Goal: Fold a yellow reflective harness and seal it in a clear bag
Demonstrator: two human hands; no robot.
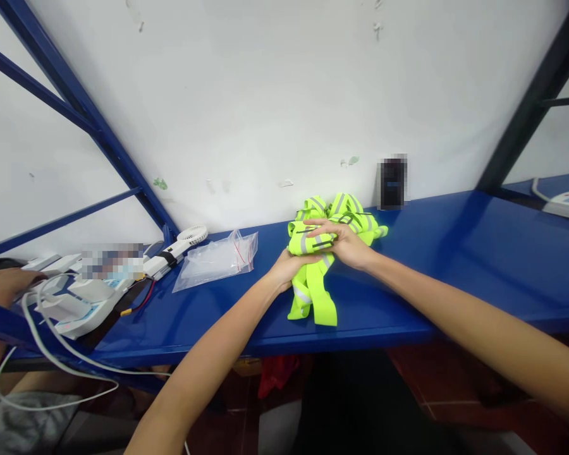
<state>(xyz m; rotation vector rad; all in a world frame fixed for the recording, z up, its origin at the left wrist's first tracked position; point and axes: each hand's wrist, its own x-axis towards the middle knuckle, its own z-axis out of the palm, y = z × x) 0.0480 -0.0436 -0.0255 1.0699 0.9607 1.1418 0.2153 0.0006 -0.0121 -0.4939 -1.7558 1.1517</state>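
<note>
Head view: 2 hands are gathering 1 yellow strap bundle (296, 245) above the desk (436, 253).
Left fingers (312, 259): gripping its underside, partly hidden.
Right fingers (329, 229): curving closed over its top.
Loose ends (323, 300): trailing ungathered below.
More straps (345, 203): lying heaped behind.

To the right of the straps (358, 221), bare shelf (446, 253) is stretching to the dark post (521, 126), leaving a wide passage; a dark box (392, 183) is standing by the wall (265, 95), which is closing off the back. A narrower gap is running between straps and bags (213, 258). Farther left, the fan (193, 236), power strip (88, 313), cables (38, 338) and blue post (123, 167) are crowding the way.
</note>
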